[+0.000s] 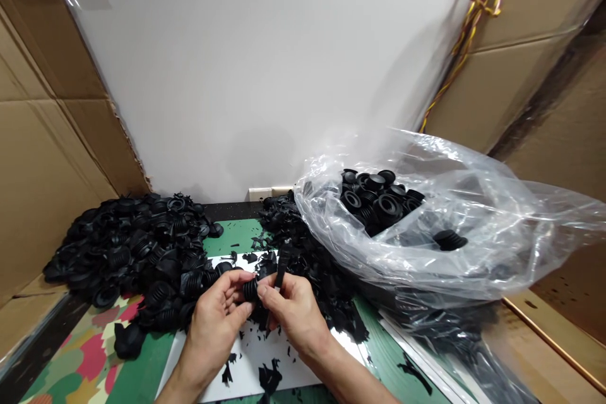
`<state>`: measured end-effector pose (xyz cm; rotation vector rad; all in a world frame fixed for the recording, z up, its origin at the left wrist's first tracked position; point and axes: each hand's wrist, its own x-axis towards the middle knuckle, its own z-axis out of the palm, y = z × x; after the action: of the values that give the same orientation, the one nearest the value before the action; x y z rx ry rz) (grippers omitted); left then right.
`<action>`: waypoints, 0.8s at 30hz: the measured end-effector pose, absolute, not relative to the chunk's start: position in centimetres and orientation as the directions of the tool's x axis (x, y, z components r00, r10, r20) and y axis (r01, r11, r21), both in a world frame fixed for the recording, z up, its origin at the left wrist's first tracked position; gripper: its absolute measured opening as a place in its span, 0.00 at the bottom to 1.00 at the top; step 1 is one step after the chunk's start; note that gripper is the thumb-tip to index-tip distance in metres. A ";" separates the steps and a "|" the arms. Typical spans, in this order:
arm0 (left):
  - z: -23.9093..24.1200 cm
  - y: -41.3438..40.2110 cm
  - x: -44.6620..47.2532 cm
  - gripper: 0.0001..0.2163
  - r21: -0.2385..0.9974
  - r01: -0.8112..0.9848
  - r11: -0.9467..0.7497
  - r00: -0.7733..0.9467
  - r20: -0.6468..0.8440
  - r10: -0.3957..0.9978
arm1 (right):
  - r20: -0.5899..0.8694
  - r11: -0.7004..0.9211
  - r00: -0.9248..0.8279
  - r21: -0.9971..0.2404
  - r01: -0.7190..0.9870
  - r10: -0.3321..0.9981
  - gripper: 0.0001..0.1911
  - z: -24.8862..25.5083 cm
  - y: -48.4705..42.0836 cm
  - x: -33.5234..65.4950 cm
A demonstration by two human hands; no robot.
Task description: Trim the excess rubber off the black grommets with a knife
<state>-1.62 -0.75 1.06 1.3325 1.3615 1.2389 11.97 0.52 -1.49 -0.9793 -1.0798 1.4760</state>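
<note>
In the middle of the head view, my left hand (214, 314) pinches a small black ribbed rubber bellows (250, 291) between thumb and fingers. My right hand (299, 315) is closed around a slim dark tool (283, 266), whose upper end sticks up past the thumb; its working end is hidden, so its kind is unclear. The right thumb and fingertips meet the right side of the bellows. Beneath both hands lies a white board (253, 353) strewn with torn black rubber scraps (269, 377).
Left of the hands rises a heap of black rubber parts (137, 240). A pile of black trimmings (307, 265) lies behind and right. An open clear plastic bag (492, 252) holds several ribbed parts (379, 199). Cardboard (42, 107) stands at the left, with a pale wall (265, 63) behind.
</note>
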 end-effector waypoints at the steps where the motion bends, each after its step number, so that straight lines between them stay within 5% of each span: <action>1: 1.2 -0.7 -1.5 0.13 0.992 0.124 -0.030 -0.087 0.041 0.995 | -0.051 -0.087 -0.150 -0.966 -0.245 0.987 0.15 -1.4 0.5 11.9; 7: 2.4 -0.7 -1.0 0.14 0.993 0.014 0.117 -0.076 -0.116 0.990 | -0.052 -0.081 -0.152 -0.979 -0.189 0.987 0.13 -1.0 0.2 11.9; 16: 2.0 -0.6 -1.6 0.13 0.994 0.101 0.052 -0.056 -0.046 0.997 | 0.076 0.066 -0.116 -0.994 -0.090 0.990 0.08 -0.4 -0.3 12.1; 24: 0.8 -0.8 -2.1 0.04 0.851 0.463 -0.249 -0.120 0.338 0.933 | 0.146 0.152 -0.084 -0.987 0.061 0.986 0.08 -0.3 -0.5 12.1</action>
<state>-2.11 -0.76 0.77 1.6939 1.5451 1.3462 12.11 -0.47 -0.31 -1.1070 -1.3845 1.1218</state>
